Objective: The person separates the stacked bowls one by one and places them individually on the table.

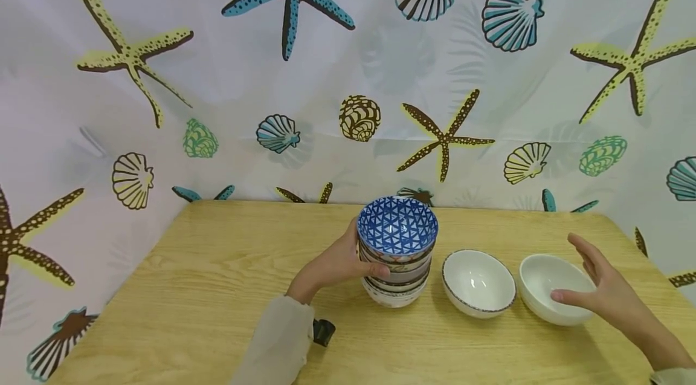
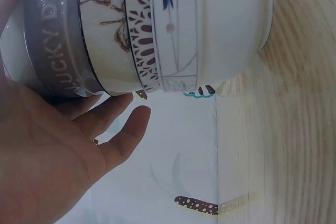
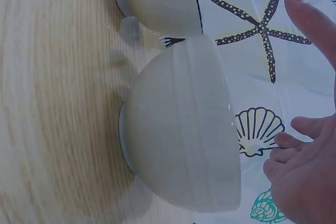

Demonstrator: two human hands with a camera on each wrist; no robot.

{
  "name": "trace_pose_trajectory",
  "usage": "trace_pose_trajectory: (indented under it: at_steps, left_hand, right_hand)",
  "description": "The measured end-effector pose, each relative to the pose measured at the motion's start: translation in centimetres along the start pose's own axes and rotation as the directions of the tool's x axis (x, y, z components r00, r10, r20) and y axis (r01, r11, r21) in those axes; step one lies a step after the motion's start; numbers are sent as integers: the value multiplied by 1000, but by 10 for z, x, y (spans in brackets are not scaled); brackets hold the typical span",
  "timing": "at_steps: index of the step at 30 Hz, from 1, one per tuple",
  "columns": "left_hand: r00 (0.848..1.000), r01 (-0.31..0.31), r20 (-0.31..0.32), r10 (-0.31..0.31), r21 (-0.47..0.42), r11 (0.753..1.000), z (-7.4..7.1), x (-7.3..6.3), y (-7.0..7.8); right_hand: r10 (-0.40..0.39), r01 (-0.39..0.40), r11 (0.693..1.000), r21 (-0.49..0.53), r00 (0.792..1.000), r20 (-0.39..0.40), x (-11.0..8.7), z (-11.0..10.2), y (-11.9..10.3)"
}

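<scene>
Bowl stack [image 1: 402,255]: several nested bowls, long axis upright, near the middle of the desk [image 1: 217,264], topped by a blue-patterned bowl [image 1: 397,225]. Left hand [image 1: 344,261] at nine o'clock to it, with a firm hold: fingers round the side, thumb across the front. Foot appears to rest on the desk (one band, seen from the left wrist, reads LUCKY DAY).

Dark-rimmed bowl [image 1: 478,281]: one, upright, at four o'clock from the stack and near it; no hand on it.

Plain white bowl [image 1: 546,279]: one, upright, at three o'clock from the dark-rimmed bowl and just beside it; whether the two touch cannot be told. Round, so no long axis. Right hand [image 1: 606,288] is the nearer: fingers and thumb spread wide, holding nothing, just above the rim and apart from it. From those fingers the bowl lies lower, toward nine o'clock; that gap seems the relation that matters.

Also present: a small black item [image 1: 323,332], nature unclear, at five o'clock from the left wrist; a pale sleeve [image 1: 283,336]; a cloth [image 1: 326,83] printed with starfish and shells, at twelve o'clock behind the desk.
</scene>
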State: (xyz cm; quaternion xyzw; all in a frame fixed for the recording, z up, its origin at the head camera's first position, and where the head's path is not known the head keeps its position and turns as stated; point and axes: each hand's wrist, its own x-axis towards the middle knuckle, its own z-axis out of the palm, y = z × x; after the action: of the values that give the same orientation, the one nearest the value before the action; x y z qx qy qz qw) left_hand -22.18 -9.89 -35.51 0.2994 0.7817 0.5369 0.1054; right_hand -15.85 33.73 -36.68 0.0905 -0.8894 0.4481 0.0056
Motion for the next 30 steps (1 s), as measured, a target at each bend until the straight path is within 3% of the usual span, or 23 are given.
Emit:
trace_pose_trajectory:
  at_steps: [7,30]
  left_hand:
    - [998,52,-16,-52,7,999,1,-2,-1]
    - [999,47,-16,-47,23,999,1,-2,2]
  right_hand:
    - [-48,48,999,5,999,12,7,6,-11]
    - [-95,91,994,63,994,55,25,38,-51]
